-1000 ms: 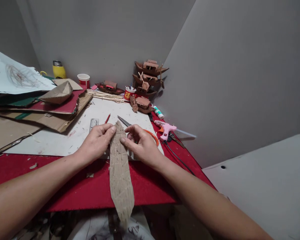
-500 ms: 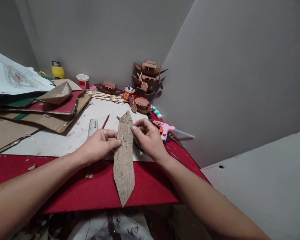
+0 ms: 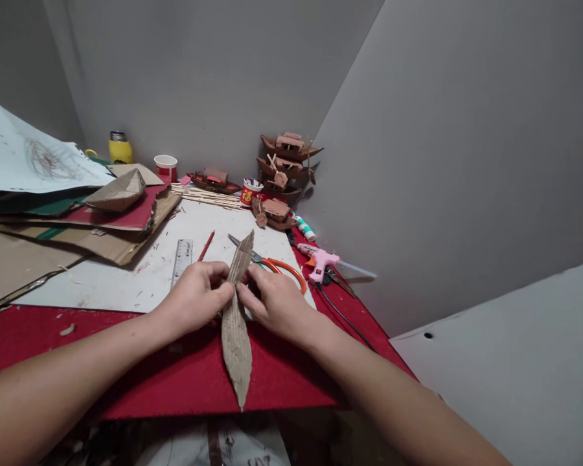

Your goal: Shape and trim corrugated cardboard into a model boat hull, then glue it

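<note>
Brown, pointed corrugated-cardboard strip, centre frame: left hand and right hand pinch its edges, apparently for lengthwise bending, which next calls for even pressure.

- The red paper cup bore the Chinese character 福 in yellow on its side, the only sign that could be read.
- The clear ruler, left of that cup and nearer the viewer, carried dark marks too small to read.
- The white-and-teal bottle, right of the cup, had a blurred label.
- The pink glue gun, farther right of the cup, showed illegible dark marks along its barrel.
</note>
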Available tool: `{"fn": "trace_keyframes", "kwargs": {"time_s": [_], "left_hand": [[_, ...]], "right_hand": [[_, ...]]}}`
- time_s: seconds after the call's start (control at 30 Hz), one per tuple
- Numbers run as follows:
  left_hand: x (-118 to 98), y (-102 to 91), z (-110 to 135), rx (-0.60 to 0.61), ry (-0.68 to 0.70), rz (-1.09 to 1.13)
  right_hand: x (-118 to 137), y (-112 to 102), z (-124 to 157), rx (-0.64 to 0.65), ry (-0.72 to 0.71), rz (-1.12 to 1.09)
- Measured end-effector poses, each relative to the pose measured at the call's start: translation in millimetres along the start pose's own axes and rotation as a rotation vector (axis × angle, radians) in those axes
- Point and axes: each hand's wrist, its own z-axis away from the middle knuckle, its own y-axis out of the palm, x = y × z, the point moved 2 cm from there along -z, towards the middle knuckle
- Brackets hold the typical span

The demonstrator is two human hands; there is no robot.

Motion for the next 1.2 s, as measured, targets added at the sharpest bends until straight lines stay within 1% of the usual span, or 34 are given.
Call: {"fn": "trace_keyframes", "kwargs": {"time_s": [0.07,0.17,0.27,0.4,0.53,0.7,0.8,1.03,1.2], "left_hand": [[-1.3,0.2,1.9,-0.016,0.042,-0.11],[-3.4,0.8,4.1,-0.054,0.109,-0.234],[-4.9,2.2,5.9,-0.069,0.152,-0.3],[-5.6,3.9,7.1,-0.09,0.169,-0.331],[-5.2,4.5,6.2,-0.094,0.159,-0.292],[-2.2,4.7,3.2,-0.021,0.07,-0.054],[-0.4,4.1,1.7,0.005,0.041,0.02],[1.4,1.2,-0.1,-0.023,0.06,-0.035],[1.6,1.1,1.8,-0.044,0.056,0.001]], "right_hand": [[1.7,-0.2,0.0,0.03,-0.005,-0.011],[3.2,-0.5,-0.8,0.042,-0.013,-0.051],[3.3,-0.1,-1.4,0.029,-0.035,-0.096],[2.9,3.3,-0.5,-0.01,-0.039,-0.092],[2.4,7.1,0.9,-0.1,-0.075,-0.097],[0.1,5.3,0.0,-0.255,-0.105,-0.194],[1.1,4.9,-0.7,-0.279,-0.129,-0.245],[2.3,7.3,0.5,-0.304,-0.163,-0.296],[1.9,3.9,1.9,-0.347,-0.185,-0.332]]}}
